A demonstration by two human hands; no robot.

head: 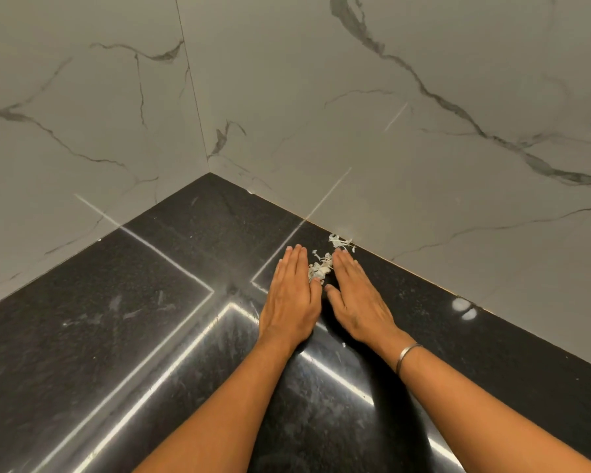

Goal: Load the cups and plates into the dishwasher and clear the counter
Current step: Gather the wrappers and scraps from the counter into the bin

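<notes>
A small heap of pale scraps (321, 266) lies on the black polished counter (116, 302), close to the right wall. My left hand (292, 298) lies flat on the counter to the left of the heap, fingers straight and together. My right hand (357, 298) lies flat on the right side of it, fingers straight, a thin bangle on the wrist. The heap sits between the two hands, touching their inner edges. A few more scraps (340, 241) lie beyond my right fingertips at the wall's foot. No cups or plates are in view.
White marble-patterned walls (423, 165) meet in a corner behind the counter. Bright strip reflections cross the glossy black surface. Tiny white specks dot the counter at the far left and near my right wrist.
</notes>
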